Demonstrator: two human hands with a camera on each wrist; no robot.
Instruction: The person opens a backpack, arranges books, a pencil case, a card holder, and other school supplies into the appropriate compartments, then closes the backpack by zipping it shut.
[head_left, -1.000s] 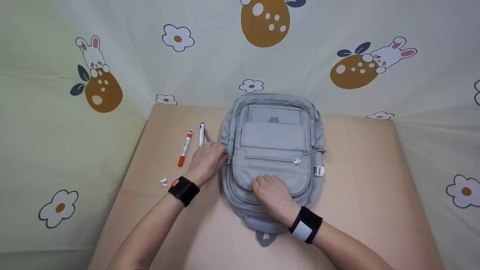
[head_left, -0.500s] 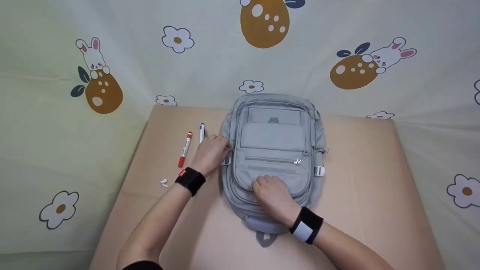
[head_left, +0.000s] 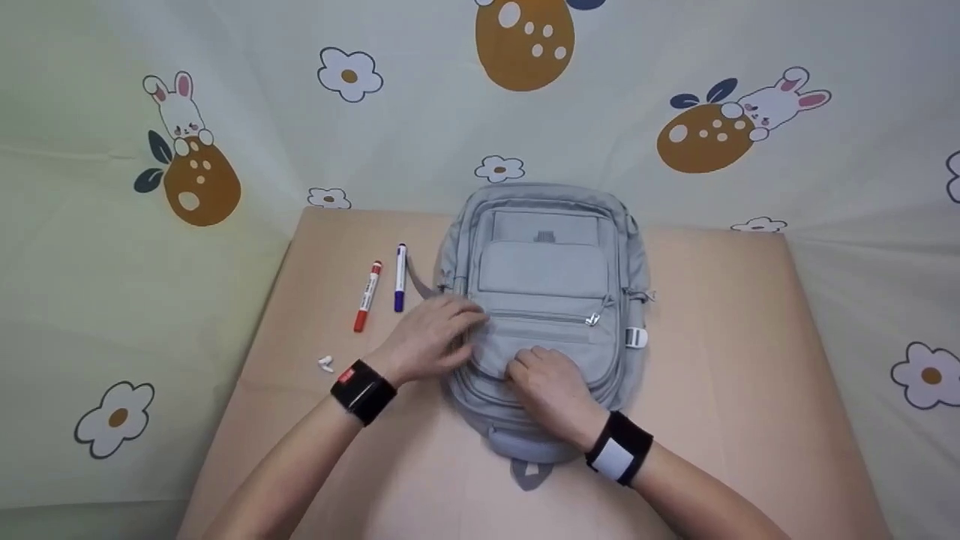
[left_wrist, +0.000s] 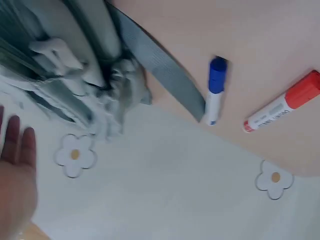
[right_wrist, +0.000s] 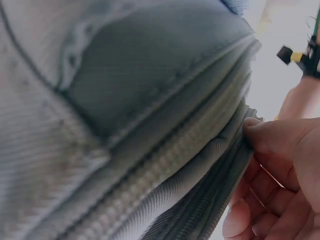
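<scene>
A grey backpack [head_left: 544,270] lies front side up on the table, its top handle loop toward me. My right hand [head_left: 551,386] is at the near end of its front panel; in the right wrist view the thumb and fingers pinch the zippered edge [right_wrist: 245,135]. Over the backpack's left side hovers my left hand [head_left: 431,337], slightly blurred. The left wrist view shows its fingers [left_wrist: 27,147] extended, holding nothing, apart from the bag's side buckle [left_wrist: 57,55]. A grey webbing strap [left_wrist: 160,65] sticks out from that side onto the table.
Left of the backpack lie a red marker [head_left: 367,296] and a blue marker [head_left: 400,277], the blue one close to the strap's end. White earbuds [head_left: 325,364] sit nearer to me. A printed curtain [head_left: 420,127] stands behind the table [head_left: 720,390].
My left hand has come away from the bag's left side strap and moved nearer and right, its fingers straightening. That uncovers the blue marker's cap. The right hand keeps its place.
</scene>
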